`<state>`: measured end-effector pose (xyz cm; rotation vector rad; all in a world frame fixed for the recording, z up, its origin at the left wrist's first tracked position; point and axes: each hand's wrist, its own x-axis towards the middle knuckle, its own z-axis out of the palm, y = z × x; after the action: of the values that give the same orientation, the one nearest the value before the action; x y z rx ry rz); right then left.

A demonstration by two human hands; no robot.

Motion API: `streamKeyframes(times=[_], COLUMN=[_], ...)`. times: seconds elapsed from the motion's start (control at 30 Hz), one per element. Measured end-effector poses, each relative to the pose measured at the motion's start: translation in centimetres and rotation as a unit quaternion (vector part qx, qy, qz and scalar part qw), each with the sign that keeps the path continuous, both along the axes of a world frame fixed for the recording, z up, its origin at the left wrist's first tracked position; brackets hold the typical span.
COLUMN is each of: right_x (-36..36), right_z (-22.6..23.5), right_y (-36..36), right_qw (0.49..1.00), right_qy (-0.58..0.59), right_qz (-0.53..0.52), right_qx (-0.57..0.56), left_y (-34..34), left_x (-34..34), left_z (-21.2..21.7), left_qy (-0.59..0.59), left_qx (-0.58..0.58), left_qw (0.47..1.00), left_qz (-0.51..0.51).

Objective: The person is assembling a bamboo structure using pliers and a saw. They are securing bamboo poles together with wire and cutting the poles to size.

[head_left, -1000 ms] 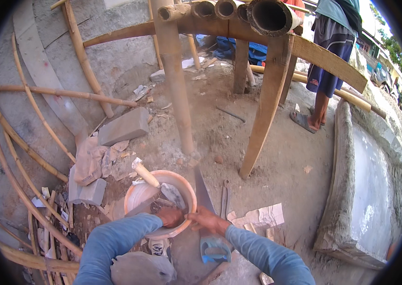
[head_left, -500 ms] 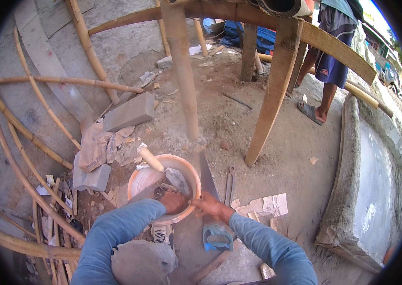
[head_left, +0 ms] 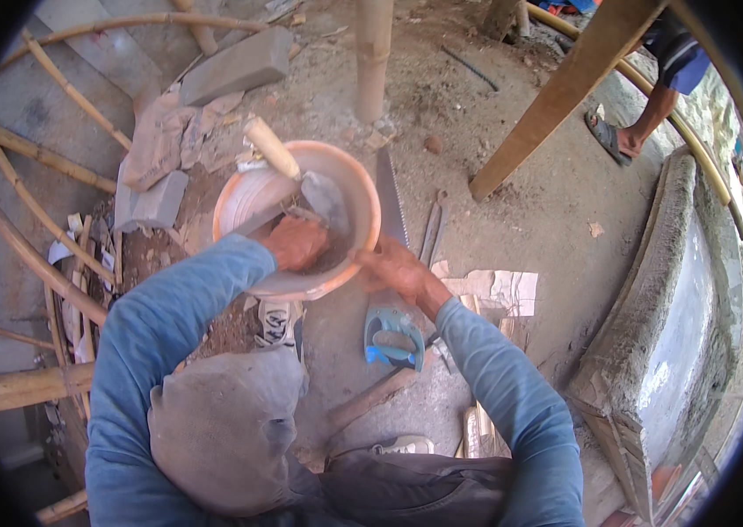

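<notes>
A pale orange bucket [head_left: 369, 186] stands tilted towards me between my shoes. My left hand [head_left: 299, 241] is down inside it, fingers curled, with a small greyish piece at the fingertips that I cannot make out. Across the bucket's far left rim leans a wooden-handled trowel [head_left: 271, 147], its grey blade inside beside my left hand. My right hand [head_left: 396, 270] grips the bucket's right rim, partly blurred. Just beyond that hand lies a handsaw [head_left: 394, 335] with a teal handle, its blade pointing away along the bucket's side. The bucket's bottom is mostly hidden.
Long metal pliers or a similar tool [head_left: 433, 227] and torn paper [head_left: 499, 292] lie right of the saw. Bamboo poles [head_left: 28, 195] and concrete blocks [head_left: 238, 65] are at left. A slanting wooden post [head_left: 556, 105], another person's sandalled foot [head_left: 622, 140] and a concrete-edged slab [head_left: 679, 325] stand right.
My view has tipped down, so the bucket and hands appear higher and my knee shows more. My left hand has drawn back slightly inside the bucket; my right hand stays at the rim.
</notes>
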<state>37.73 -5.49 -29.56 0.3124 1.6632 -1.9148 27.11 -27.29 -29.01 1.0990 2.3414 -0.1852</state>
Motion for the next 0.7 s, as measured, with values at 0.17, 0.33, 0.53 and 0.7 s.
streamKeyframes(times=[0.17, 0.33, 0.53, 0.7], right_x=[-0.8, -0.5, -0.1, 0.2], right_z=[1.3, 0.5, 0.2, -0.2], right_y=[0.5, 0.1, 0.0, 0.0], right_qw=[0.999, 1.0, 0.999, 0.999], right_qy=[-0.021, -0.027, -0.021, 0.02], right_qz=[0.039, -0.005, -0.027, -0.013], right_qx=[0.019, -0.004, 0.003, -0.026], left_y=[-1.0, -0.2, 1.3, 1.0], left_x=[-2.0, -1.1, 0.9, 1.4], left_z=[-2.7, -3.3, -2.9, -5.6], left_qy=[-0.031, -0.017, 0.061, -0.012], left_qx=[0.093, 0.055, 0.06, 0.035], left_qw=[0.995, 0.996, 0.994, 0.998], left_qz=[-0.032, -0.07, -0.069, 0.048])
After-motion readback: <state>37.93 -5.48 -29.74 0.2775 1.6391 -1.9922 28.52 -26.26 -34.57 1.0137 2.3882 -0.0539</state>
